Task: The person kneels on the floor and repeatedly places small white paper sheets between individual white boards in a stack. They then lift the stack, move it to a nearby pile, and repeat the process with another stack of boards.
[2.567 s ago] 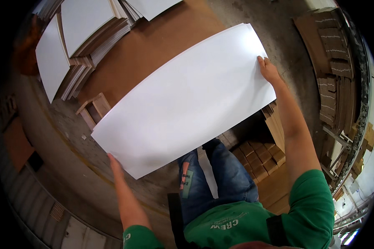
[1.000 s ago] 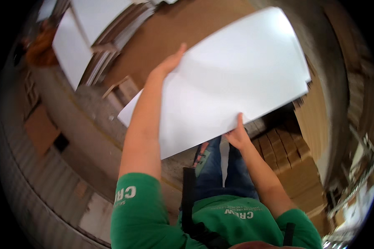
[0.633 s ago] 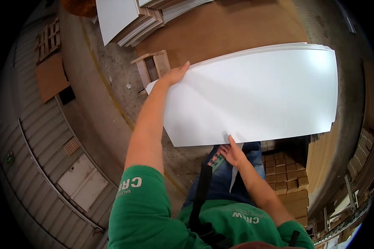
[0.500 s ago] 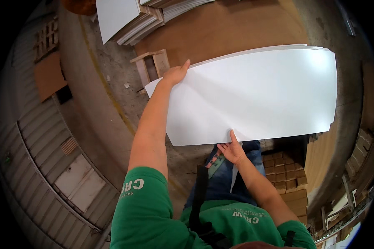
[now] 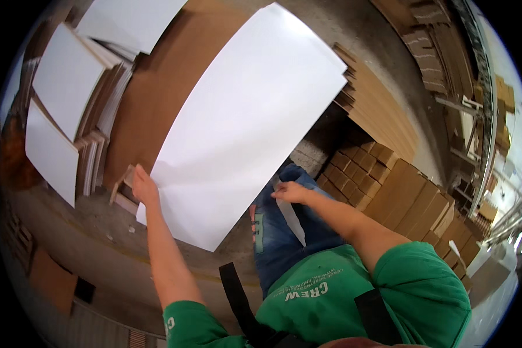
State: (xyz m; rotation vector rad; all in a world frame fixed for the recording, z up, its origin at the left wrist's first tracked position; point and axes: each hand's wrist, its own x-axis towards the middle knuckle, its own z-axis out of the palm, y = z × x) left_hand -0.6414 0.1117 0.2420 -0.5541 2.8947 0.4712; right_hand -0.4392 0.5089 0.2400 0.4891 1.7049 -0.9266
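A large white panel [image 5: 238, 122] lies at a slant in front of me, with the edges of more sheets showing beneath its far right corner. My left hand [image 5: 145, 185] is closed on the panel's left edge near its close end; some of its fingers are hidden. Above my jeans, my right hand [image 5: 291, 192] is apart from the panel, its fingers pinched together. From them a thin pale strip [image 5: 291, 219] hangs down across the jeans; its material is unclear.
Stacks of white-faced panels [image 5: 66, 84] stand at the far left on a brown sheet [image 5: 148, 98]. A small wooden frame [image 5: 124, 194] sits beside my left hand. To the right are brown boards [image 5: 380, 98], small brown cartons [image 5: 351, 171] and larger cardboard boxes [image 5: 409, 197].
My view has turned to the right, so the panel appears slanted. My right hand has come off the panel's near edge and drawn back over my jeans. My left hand stays at the panel's edge.
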